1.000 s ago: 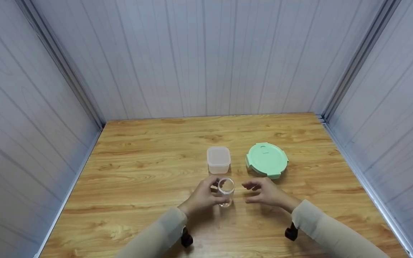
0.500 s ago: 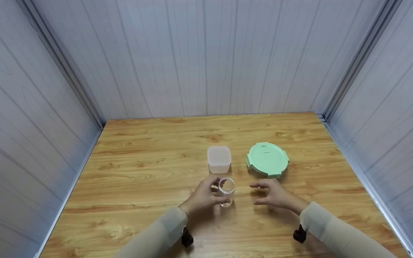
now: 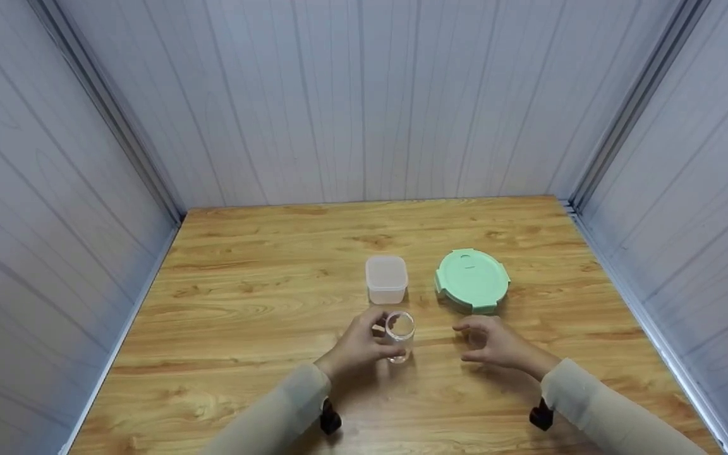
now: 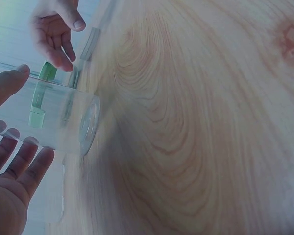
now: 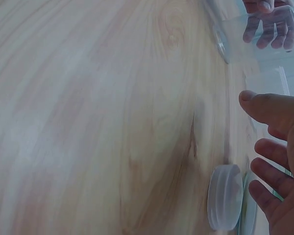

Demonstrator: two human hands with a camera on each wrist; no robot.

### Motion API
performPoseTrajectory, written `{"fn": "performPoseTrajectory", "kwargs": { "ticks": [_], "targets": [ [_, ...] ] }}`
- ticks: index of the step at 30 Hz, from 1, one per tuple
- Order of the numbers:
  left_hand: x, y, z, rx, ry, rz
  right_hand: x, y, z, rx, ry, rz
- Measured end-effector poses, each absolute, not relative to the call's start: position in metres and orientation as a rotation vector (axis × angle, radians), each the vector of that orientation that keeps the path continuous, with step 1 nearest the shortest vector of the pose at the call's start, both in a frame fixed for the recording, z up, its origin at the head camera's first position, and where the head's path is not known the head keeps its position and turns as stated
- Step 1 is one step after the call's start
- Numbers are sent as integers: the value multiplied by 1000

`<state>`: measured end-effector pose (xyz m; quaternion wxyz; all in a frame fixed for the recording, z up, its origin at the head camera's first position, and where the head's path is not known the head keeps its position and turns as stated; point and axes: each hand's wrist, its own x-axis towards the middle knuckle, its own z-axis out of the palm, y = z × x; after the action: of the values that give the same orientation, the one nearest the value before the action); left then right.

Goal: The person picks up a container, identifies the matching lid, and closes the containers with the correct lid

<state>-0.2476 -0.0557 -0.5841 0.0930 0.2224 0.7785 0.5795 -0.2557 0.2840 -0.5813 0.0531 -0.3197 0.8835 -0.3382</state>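
My left hand (image 3: 359, 341) holds a clear glass jar (image 3: 400, 344) by its side, thumb on the near side and fingers around the far side. The jar is upright with its mouth uncovered and its base at the tabletop. To the right, my right hand (image 3: 497, 344) hovers low over the table with fingers spread and gently bent, holding nothing. Close to its fingertips in the right wrist view lies a round translucent lid (image 5: 225, 197), flat on the wood. In the left wrist view the jar (image 4: 59, 115) lies between thumb and fingertips.
Just behind the jar stands a small square plastic box (image 3: 386, 281) with a frosted lid. A round food container with a mint-green clip lid (image 3: 473, 278) stands behind my right hand. Pale panel walls (image 3: 364, 101) enclose the wooden table (image 3: 244, 253) at back and sides.
My right hand has moved to the right, away from the jar, its fingers staying spread. The left hand and the jar have kept their place.
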Motion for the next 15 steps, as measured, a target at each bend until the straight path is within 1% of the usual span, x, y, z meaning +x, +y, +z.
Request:
{"fn": "performPoseTrajectory", "kwargs": {
  "ticks": [6,15],
  "targets": [
    [-248,-56,-586,703,2311,1724,-254,295,-582,-981,2726,-968],
    [-248,-57,-585,699,2306,1733,-253,306,-582,-868,2754,-918]
  ]
}}
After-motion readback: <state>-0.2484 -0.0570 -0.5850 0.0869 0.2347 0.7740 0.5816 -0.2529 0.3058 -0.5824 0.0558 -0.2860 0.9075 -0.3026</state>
